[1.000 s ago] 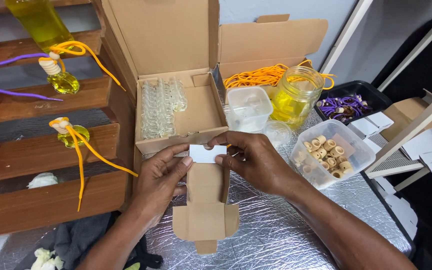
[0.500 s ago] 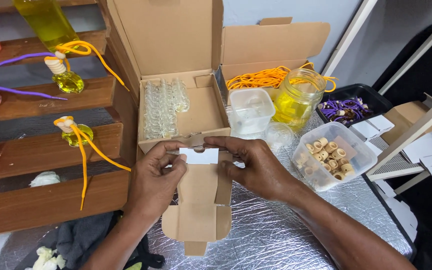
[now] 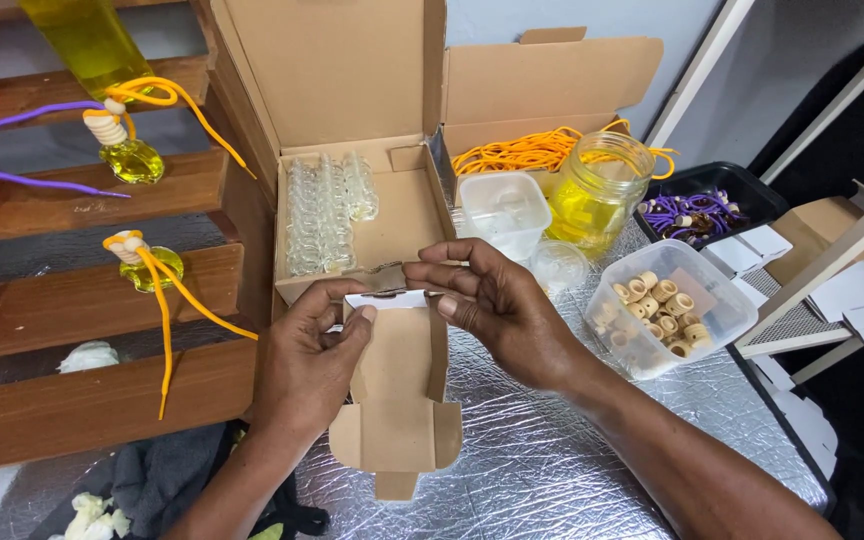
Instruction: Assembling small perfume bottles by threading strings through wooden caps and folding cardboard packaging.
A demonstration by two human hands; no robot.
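On the left, stepped brown wooden shelves (image 3: 102,400) carry small yellow glass bottles with orange cords (image 3: 147,265), and just right of them the left hand (image 3: 307,365) pinches the left end of a white paper strip at the top of a small flat unfolded brown cardboard carton (image 3: 397,400), thumb and forefinger closed on it. The carton hangs over the crinkled silver foil tabletop (image 3: 552,470), in front of an open brown cardboard box of clear glass vials (image 3: 327,215). The right hand (image 3: 507,315) grips the carton's top right edge with curled fingers, near a clear plastic tub of pale wooden rings (image 3: 667,305).
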